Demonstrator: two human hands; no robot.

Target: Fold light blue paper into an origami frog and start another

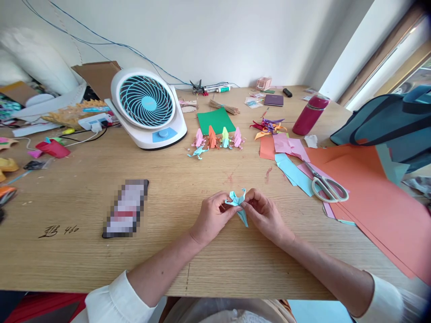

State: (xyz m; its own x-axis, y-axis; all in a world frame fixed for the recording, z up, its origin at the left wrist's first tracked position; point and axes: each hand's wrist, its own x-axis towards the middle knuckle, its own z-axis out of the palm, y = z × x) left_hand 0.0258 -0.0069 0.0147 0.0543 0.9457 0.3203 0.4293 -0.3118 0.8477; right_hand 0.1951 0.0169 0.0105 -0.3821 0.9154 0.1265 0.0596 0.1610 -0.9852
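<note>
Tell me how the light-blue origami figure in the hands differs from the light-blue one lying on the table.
The held origami figure is pinched between left hand and right hand; the resting origami figure lies on the tabletop, untouched.
The held one is partly covered by the hands; the resting one is in open view.
Both are light-blue folded paper.

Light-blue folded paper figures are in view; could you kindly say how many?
2: one held figure between the left hand and right hand; the other figure on the brown wooden table, before the multicoloured paper row.
</note>
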